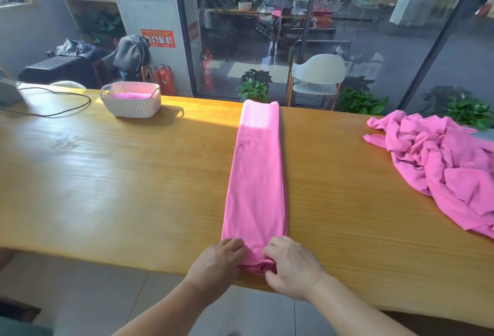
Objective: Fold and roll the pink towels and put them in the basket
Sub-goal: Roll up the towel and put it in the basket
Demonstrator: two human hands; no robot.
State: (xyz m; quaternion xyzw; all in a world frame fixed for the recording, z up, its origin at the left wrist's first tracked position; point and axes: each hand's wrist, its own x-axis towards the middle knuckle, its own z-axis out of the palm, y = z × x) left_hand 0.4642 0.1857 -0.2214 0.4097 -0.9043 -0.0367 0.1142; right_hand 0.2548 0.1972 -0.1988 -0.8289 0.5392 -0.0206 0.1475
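At near table [107, 188] edge, left hand [217, 260] and right hand [291, 266] gripping folded towel [255, 175] end, seemingly rolled.

Sunlight falls across a long wooden table [107, 175] before glass walls [347, 28], a pale chair [318, 73] and potted plants [255, 85].

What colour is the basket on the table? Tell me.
The basket is white, with a woven-look openwork wall; a pink towel roll lies inside. Head view.

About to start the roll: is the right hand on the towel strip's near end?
Touching. The head view shows the right hand fingers curled over the folded towel at its near end, pinching the bunched edge.
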